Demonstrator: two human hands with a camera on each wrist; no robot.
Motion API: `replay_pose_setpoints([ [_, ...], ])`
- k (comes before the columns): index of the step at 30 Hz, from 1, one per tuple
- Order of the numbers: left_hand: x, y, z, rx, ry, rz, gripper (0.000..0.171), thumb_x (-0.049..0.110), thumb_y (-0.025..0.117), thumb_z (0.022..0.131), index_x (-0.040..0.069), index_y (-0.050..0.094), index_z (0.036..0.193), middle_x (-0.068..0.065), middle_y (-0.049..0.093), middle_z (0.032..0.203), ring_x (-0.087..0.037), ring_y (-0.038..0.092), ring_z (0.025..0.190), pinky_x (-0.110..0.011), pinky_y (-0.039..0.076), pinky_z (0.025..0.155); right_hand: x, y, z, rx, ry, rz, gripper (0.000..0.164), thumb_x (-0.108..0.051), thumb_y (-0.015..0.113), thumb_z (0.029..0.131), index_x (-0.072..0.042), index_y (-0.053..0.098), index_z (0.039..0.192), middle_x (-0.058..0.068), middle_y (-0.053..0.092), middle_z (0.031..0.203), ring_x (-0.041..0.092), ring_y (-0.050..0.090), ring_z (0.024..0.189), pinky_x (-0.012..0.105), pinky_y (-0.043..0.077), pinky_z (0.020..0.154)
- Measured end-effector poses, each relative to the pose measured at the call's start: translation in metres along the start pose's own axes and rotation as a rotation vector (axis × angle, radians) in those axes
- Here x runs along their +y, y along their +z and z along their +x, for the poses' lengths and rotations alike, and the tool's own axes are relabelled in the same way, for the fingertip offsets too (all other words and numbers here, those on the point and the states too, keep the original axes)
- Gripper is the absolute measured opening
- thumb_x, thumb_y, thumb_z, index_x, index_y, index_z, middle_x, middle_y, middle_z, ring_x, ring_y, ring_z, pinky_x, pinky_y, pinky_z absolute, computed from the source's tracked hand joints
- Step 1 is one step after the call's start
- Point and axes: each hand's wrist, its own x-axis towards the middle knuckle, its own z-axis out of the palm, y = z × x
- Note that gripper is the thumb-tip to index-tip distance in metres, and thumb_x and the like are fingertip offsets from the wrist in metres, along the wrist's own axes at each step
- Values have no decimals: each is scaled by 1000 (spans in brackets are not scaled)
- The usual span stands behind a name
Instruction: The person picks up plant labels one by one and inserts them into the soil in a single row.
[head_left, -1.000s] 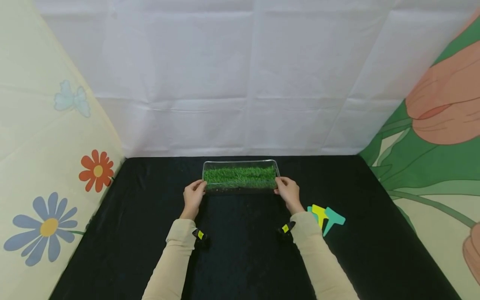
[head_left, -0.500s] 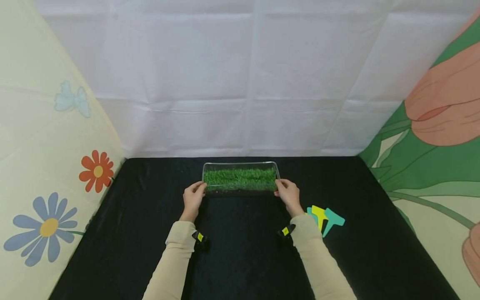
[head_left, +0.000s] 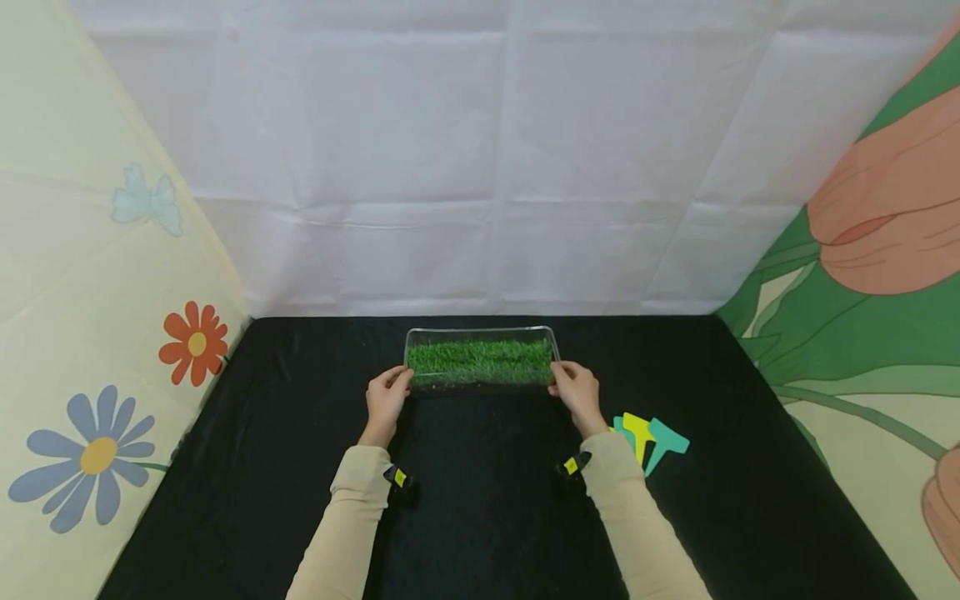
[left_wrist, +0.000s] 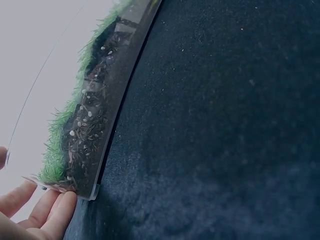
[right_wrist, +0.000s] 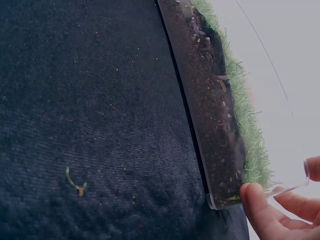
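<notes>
A clear plastic box (head_left: pixel 480 388) stands near the far edge of the black cloth, with a strip of artificial grass (head_left: pixel 480 358) along its top. Through its side wall in the left wrist view shows dark soil (left_wrist: pixel 87 130) flecked with white bits. My left hand (head_left: pixel 386 400) grips the box's left end, its fingertips (left_wrist: pixel 65 197) bent against the lower corner. At the opposite end my right hand (head_left: pixel 577 393) holds the box, thumb and fingers on either side of the end wall near the corner in the right wrist view.
To the right of my right forearm lie several T-shaped plant labels, a yellow label (head_left: pixel 636 429) and a teal label (head_left: pixel 666 442) among them. A small green sprig (right_wrist: pixel 78 186) and crumbs dot the black cloth (head_left: pixel 480 500). A white sheet (head_left: pixel 480 167) hangs behind.
The whole head view has slipped slightly, so the box, hands and labels sit a little lower in it. Both hands keep their hold on the box's ends.
</notes>
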Motion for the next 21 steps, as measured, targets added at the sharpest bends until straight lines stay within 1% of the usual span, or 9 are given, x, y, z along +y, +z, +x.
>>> replay_pose_setpoints([
  [4, -1, 0, -1, -3, -1, -5, 33, 18, 57, 89, -3, 60, 115, -19, 61, 105, -29, 59, 94, -39, 48, 81, 0, -1, -1, -2, -1, 3, 38, -25, 48, 94, 2, 55, 120, 22, 59, 108, 22, 64, 73, 39, 50, 75],
  [7, -1, 0, -1, -7, -2, -3, 33, 18, 57, 89, -3, 60, 115, -19, 61, 106, -29, 58, 94, -39, 48, 81, 1, -2, -2, -1, 1, 3, 38, -25, 47, 94, 2, 55, 121, 21, 59, 106, 23, 64, 75, 37, 51, 74],
  [9, -2, 0, -2, -7, -1, -7, 33, 18, 57, 89, -2, 60, 115, -19, 61, 106, -29, 59, 94, -39, 48, 81, 2, -2, -3, 2, -1, 3, 38, -25, 47, 94, 2, 55, 120, 21, 59, 105, 21, 63, 73, 36, 51, 73],
  [15, -2, 0, -3, -1, 2, -12, 33, 17, 57, 89, -3, 60, 115, -19, 61, 106, -29, 59, 93, -38, 49, 80, 3, 0, -2, 9, -16, -3, 38, -25, 47, 94, 2, 56, 119, 22, 59, 104, 9, 61, 65, 34, 52, 70],
  [21, -2, -1, -3, 7, -5, -12, 33, 16, 57, 89, -3, 60, 115, -19, 61, 106, -29, 59, 93, -37, 49, 80, 4, 1, -2, 10, -6, -5, 37, -25, 48, 94, 2, 56, 119, 21, 59, 103, 5, 59, 62, 33, 52, 69],
])
